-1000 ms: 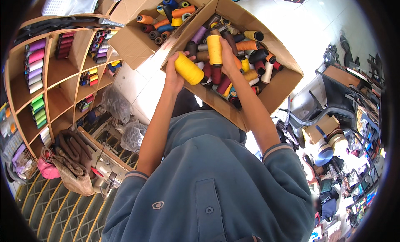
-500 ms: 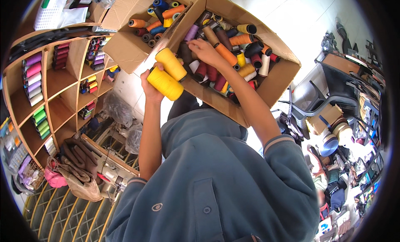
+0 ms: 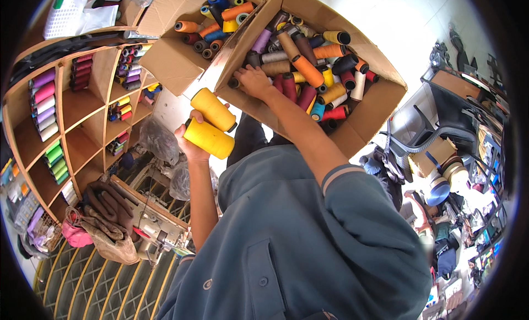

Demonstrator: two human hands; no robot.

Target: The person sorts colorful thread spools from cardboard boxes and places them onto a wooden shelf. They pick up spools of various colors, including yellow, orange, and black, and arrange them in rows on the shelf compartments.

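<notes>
My left hand (image 3: 191, 144) grips two yellow thread cones (image 3: 212, 124), one stacked above the other, held out to the left of a big cardboard box (image 3: 374, 97). My right hand (image 3: 254, 81) reaches into that box and rests among several thread cones in orange, maroon, yellow, purple and black (image 3: 308, 72). Whether its fingers hold a cone I cannot tell. Both forearms come out of my grey-blue shirt sleeves.
A second cardboard box (image 3: 165, 55) with orange and blue cones sits to the left of the first. Wooden cubby shelves (image 3: 77, 127) with coloured spools stand at the left. A sewing machine (image 3: 151, 223) and brown cloth lie below; a chair (image 3: 435, 132) and clutter sit right.
My left hand has drawn away from the box, down and to the left, now holding two yellow cones instead of one. My right hand stays in the box.
</notes>
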